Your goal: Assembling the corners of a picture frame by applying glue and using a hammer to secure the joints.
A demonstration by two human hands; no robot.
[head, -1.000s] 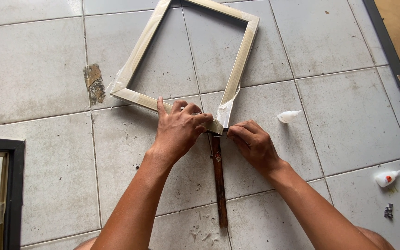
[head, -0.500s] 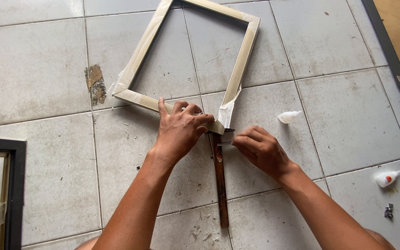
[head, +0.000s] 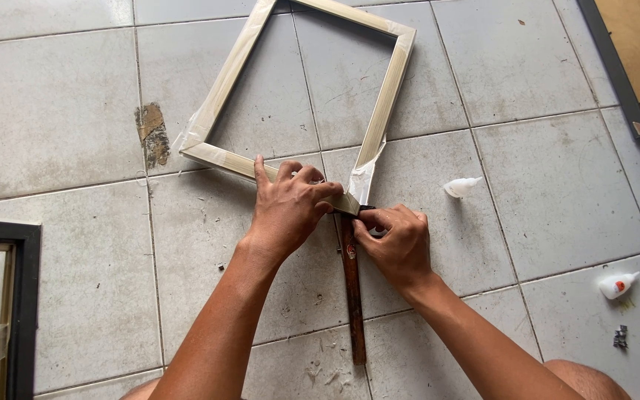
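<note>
A pale wooden picture frame [head: 228,87] wrapped in clear plastic film lies on the grey tiled floor. My left hand [head: 289,209] presses down on the frame's near corner. My right hand [head: 395,241] sits just right of that corner, fingertips pinched on something small and dark at the frame's edge; what it is cannot be made out. A hammer with a dark wooden handle [head: 353,296] lies on the floor under and between my hands, its head hidden beneath them. Loose plastic film [head: 363,178] hangs off the frame's right rail.
Two small white glue bottles lie on the tiles, one [head: 461,187] right of the frame, one [head: 619,284] at the far right. A black-framed glass pane [head: 16,296] rests at the left edge. A dark frame with a brown board [head: 635,52] is at top right. A broken floor patch [head: 152,133] lies left.
My right hand slid slightly right and down, away from the corner, then came back to pinch at it. My left hand has stayed pressing on the frame.
</note>
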